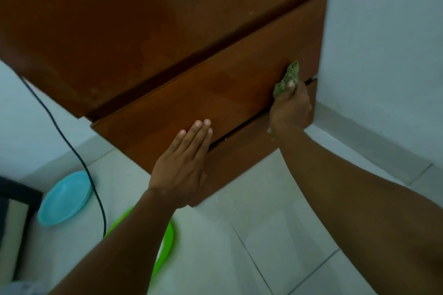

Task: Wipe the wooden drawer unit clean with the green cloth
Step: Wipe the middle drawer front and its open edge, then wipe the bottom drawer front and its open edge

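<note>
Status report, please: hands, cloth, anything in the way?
Left hand flat on unit. Right hand grips cloth against unit's right side. Cable at left, away from hands.

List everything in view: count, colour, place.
drawer unit: one, brown, against the wall
cloth: one, green, on a drawer front, right end
cable: one, black, running down left of the unit
blue dish: one, light blue, on the floor, left
green dish: one, bright green, on the floor, partly behind the left forearm
wall: pale, right
floor: pale tiles
left hand: flat on the drawer front
right hand: grips the cloth
</note>
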The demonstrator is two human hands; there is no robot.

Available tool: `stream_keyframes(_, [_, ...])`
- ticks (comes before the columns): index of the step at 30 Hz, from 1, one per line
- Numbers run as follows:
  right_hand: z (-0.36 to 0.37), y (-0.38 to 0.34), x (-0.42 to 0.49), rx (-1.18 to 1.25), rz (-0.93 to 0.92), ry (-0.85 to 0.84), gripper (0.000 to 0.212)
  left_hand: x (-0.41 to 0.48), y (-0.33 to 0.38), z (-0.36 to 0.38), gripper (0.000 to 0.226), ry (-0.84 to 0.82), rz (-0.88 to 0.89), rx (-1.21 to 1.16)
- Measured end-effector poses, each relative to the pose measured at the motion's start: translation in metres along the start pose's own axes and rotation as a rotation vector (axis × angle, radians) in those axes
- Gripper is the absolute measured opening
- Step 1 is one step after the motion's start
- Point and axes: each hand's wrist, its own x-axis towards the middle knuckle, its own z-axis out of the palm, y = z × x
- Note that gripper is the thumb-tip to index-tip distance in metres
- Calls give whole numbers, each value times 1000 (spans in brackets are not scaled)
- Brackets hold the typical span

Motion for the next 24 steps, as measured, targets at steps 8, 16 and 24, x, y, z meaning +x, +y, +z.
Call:
stream_keyframes(8, [-4, 25, -107, 121, -397, -235, 31, -79, 33, 42, 71, -61, -357, -228])
stream_keyframes(16, [-13, 38, -139, 93, -549, -421, 30, -93, 50, 65, 73, -40, -456, -343])
stream_keyframes(24, [-14, 44, -134, 58, -645, -437, 28, -81, 56, 73, 87, 10, -598, -470])
